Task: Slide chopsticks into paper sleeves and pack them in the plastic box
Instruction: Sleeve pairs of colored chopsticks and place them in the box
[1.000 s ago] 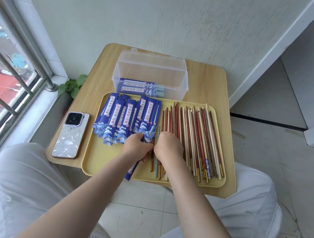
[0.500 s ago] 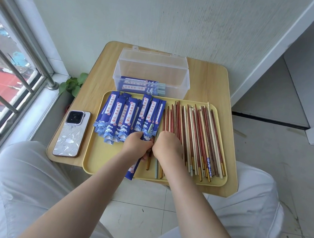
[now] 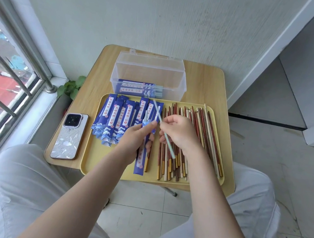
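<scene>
Nearest are the person's knees in pale trousers, with both forearms reaching out over the shallow yellow plastic tray [image 3: 103, 169] on the small wooden counter [image 3: 205, 81]. The left hand [image 3: 136, 136] has its fingers curled round a blue printed paper sleeve [image 3: 139, 163], holding it upright-ish with its open mouth near the fingertips; a chopstick tip seems to show at that mouth already, though this is hard to make out. The right hand [image 3: 180, 133] pinches a single pale-blue chopstick [image 3: 168, 143] mid-length, tilted — its far end lies just beside the sleeve's mouth, not yet in it.

So the step in hand looks like loading the second stick of a pair. The next move calls for lining the stick's end up with the narrow opening and pushing it along the sleeve's axis without crumpling the paper.

Beyond the hands lie a fan of empty blue sleeves [image 3: 115, 116] on the left and a row of loose red, brown and cream chopsticks [image 3: 201, 130] on the right. Farther still stands the clear plastic box [image 3: 151, 70] — lid up, a few filled sleeves inside.
</scene>
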The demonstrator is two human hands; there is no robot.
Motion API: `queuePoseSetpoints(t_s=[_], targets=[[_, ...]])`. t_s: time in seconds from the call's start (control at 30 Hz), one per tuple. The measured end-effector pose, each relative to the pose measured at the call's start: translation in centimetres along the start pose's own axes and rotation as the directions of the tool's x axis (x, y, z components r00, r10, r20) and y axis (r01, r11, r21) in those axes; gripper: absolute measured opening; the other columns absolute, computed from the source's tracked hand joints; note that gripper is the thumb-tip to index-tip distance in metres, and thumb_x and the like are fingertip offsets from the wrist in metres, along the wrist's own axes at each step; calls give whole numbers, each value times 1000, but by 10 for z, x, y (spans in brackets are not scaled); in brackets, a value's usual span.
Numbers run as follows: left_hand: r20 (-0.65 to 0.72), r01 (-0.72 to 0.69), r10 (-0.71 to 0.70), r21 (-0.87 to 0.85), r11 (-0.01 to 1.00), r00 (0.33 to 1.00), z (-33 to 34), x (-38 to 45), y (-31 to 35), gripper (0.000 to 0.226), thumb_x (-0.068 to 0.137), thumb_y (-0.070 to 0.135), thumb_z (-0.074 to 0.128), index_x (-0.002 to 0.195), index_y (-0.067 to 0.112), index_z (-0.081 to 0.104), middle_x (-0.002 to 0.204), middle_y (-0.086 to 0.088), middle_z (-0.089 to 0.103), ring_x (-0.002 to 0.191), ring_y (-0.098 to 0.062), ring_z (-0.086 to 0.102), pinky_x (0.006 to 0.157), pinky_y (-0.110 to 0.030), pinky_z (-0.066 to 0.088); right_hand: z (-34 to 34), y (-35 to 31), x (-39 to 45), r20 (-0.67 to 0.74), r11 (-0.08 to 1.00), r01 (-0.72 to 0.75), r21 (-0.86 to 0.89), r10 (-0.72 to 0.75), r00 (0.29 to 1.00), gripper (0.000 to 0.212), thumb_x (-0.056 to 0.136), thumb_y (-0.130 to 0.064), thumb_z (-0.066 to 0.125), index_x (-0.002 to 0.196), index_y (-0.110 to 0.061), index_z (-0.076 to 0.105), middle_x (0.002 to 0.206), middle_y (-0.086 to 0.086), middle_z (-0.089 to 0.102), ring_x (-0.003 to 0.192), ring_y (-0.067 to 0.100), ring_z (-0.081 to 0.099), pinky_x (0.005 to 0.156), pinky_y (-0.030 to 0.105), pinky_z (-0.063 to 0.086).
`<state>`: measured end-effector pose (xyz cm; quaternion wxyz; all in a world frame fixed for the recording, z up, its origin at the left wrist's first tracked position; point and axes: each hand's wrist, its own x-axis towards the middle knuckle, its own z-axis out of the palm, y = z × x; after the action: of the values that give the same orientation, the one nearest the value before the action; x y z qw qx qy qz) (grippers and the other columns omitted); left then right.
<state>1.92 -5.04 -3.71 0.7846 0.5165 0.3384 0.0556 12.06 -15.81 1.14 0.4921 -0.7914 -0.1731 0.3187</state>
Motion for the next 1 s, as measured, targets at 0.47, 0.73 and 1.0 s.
queuePoseSetpoints(t_s=[0.47, 0.73, 1.0], targets=[[-8, 79, -87, -343, 936, 996, -5, 6, 21, 19, 96, 34, 65, 89, 18, 59, 64, 6, 44, 47, -7, 37, 46, -20, 42, -14, 1, -1, -141, 809, 100, 580, -22, 990, 11, 93, -3, 66, 100, 5, 68, 79, 8, 67, 69, 18, 63, 66, 27, 55], [-125, 31, 11, 325, 945, 992, 1, 3, 13, 25, 92, 20, 70, 78, 12, 50, 52, -4, 46, 41, -16, 39, 44, -27, 37, -27, -2, 10, -504, 723, 307, 619, 65, 861, 21, 104, -15, 52, 89, -7, 65, 79, 9, 64, 68, 17, 64, 63, 31, 57], [-11, -87, 106, 485, 870, 994, 3, -2, 11, 13, 91, 13, 66, 82, 11, 58, 64, -7, 46, 51, -15, 39, 49, -27, 39, -27, 3, 14, -528, 880, 264, 395, -18, 849, 23, 104, -15, 50, 87, -10, 63, 72, 6, 63, 56, 11, 61, 58, 31, 56]])
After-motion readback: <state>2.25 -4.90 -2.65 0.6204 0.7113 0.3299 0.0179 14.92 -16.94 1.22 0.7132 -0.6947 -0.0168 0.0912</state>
